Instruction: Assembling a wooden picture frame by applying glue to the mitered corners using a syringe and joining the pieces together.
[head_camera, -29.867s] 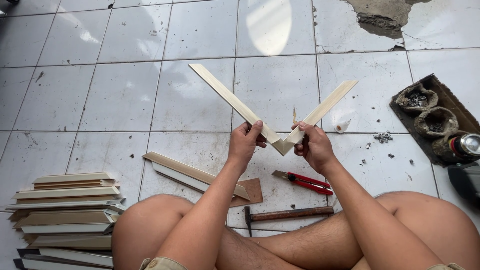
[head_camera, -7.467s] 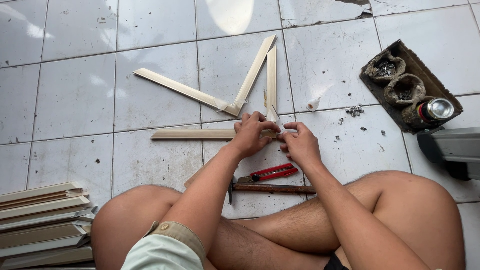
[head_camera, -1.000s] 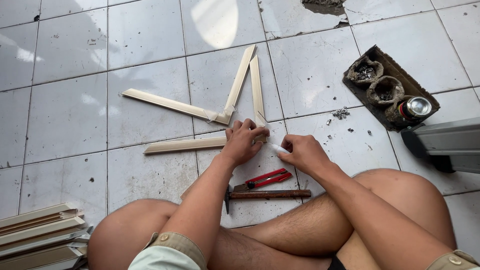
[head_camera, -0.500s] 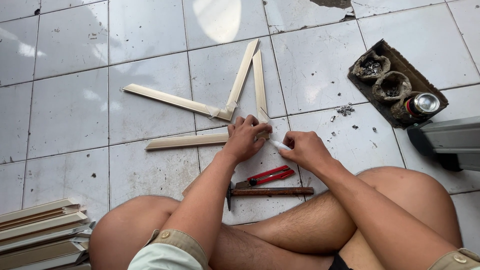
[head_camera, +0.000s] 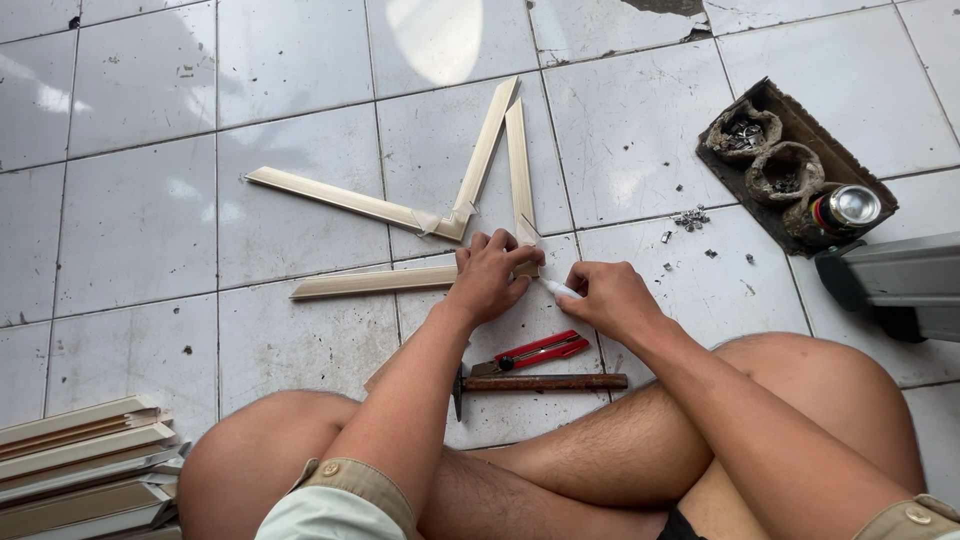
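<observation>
My left hand (head_camera: 492, 272) presses down on the corner where two pale wooden moulding strips meet: one strip (head_camera: 370, 283) lies flat to the left, the other (head_camera: 519, 170) runs away from me. My right hand (head_camera: 610, 298) holds a small white tube-like thing (head_camera: 556, 288) with its tip against that corner. A joined V of two more strips (head_camera: 440, 200) lies just beyond on the tiled floor (head_camera: 140, 220). I sit cross-legged.
A red-handled cutter (head_camera: 530, 352) and a hammer (head_camera: 545, 382) lie between my hands and legs. A dark tray (head_camera: 790, 165) with small bowls and a can sits at right, loose staples (head_camera: 690, 217) beside it. More strips (head_camera: 80, 465) are stacked at lower left. A grey box (head_camera: 900, 285) is at right.
Half a minute ago I held a joined V in the air; it now lies on the floor. In the last second my hands stay at the corner joint, barely shifting.
</observation>
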